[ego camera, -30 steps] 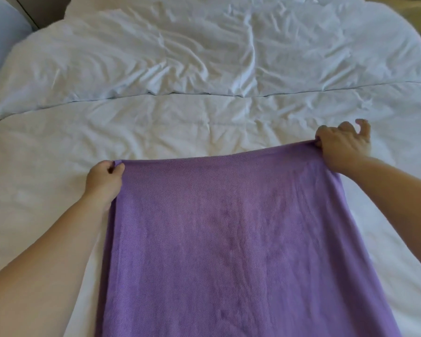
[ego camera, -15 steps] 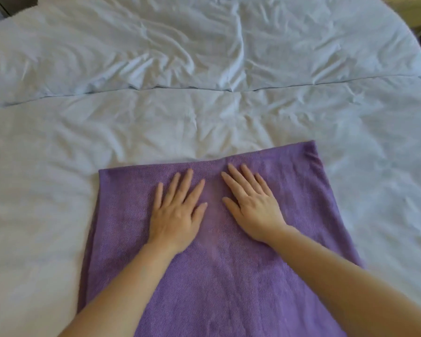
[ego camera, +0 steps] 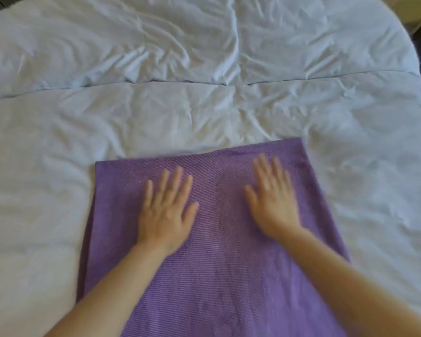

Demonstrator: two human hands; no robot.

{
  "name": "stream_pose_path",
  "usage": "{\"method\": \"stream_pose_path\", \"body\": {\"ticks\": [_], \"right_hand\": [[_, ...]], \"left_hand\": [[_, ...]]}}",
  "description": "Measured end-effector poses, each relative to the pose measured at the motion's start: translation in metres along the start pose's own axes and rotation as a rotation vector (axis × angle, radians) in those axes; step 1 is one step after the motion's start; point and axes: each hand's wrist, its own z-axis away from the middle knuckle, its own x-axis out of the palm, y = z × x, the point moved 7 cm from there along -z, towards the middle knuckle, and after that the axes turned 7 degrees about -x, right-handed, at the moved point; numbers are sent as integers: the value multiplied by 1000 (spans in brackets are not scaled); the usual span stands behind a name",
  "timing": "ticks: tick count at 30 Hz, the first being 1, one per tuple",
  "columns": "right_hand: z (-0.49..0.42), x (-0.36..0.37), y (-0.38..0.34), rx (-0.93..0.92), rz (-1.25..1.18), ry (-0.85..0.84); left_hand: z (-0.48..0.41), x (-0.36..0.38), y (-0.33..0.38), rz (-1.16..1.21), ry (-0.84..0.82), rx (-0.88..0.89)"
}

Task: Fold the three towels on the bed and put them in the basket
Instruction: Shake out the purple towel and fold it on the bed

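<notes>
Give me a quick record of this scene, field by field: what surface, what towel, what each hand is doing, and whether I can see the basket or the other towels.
surface: bed with wrinkled white bedding
towel: purple towel, spread flat on the bedding, near end running out of view
left hand: open, palm down on the towel, fingers spread
right hand: open, palm down on the towel, blurred by motion
grip: neither hand holds an edge
other towels: none in view
basket: not in view

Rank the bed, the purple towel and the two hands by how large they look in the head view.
1. Bed, fills most of the frame.
2. Purple towel.
3. Left hand and right hand: alike, and the right is blurred, so unranked.
</notes>
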Motion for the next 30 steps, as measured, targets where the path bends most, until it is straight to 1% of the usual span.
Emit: {"method": "stream_pose_path", "body": {"ticks": [1, 2, 3, 4, 6, 8, 10, 11, 12, 14, 15, 16, 17, 18, 19, 20, 22, 25, 27, 29, 30], "right_hand": [[19, 16, -24, -66, -17, -60], [37, 27, -36, -115, 3, -103], [49, 32, -33, -139, 51, -122], [56, 31, -18, -127, 95, -135], [67, 21, 29, -21, 194, -146], [79, 4, 75, 110, 222, -155], [89, -12, 94, 223, 239, -142], [94, -19, 88, 249, 229, -110], [98, -23, 71, 235, 193, -72], [110, -19, 18, 105, 39, -29], [122, -10, -14, 13, -26, -49], [139, 3, -42, -67, -59, -102], [159, 16, -59, -124, -55, -155], [175, 23, -62, -152, -19, -189], [187, 26, -51, -145, 22, -197], [197, 25, -31, -96, 67, -195], [221, 15, 24, 65, 139, -195], [257, -12, 93, 294, 223, -256], [271, -28, 97, 357, 219, -237], [274, -37, 61, 330, 106, -121], [277, -35, 33, 275, 22, -83]], "left_hand": [[17, 9, 11, -3, -48, 39], [31, 18, 9, -18, -91, 27], [40, 23, -4, -35, -124, -24], [45, 26, -23, -57, -133, -86], [51, 24, -61, -125, -125, -168], [56, 19, -91, -189, -150, -239], [65, 8, -94, -202, -139, -303], [73, 1, -82, -182, -115, -299], [83, -5, -61, -136, -82, -259], [112, -5, -3, 0, -50, -53], [133, 1, 25, 34, -81, 51], [153, 8, 42, 53, -124, 106], [169, 14, 44, 66, -157, 97], [181, 21, 35, 72, -177, 47], [190, 25, 20, 59, -161, -5], [198, 28, 2, 26, -128, -49], [211, 27, -31, -57, -100, -124], [233, 20, -57, -78, -168, -261], [248, 13, -43, -78, -177, -278], [263, 5, 0, -31, -160, -163], [272, 3, 27, 0, -139, -86]]}}
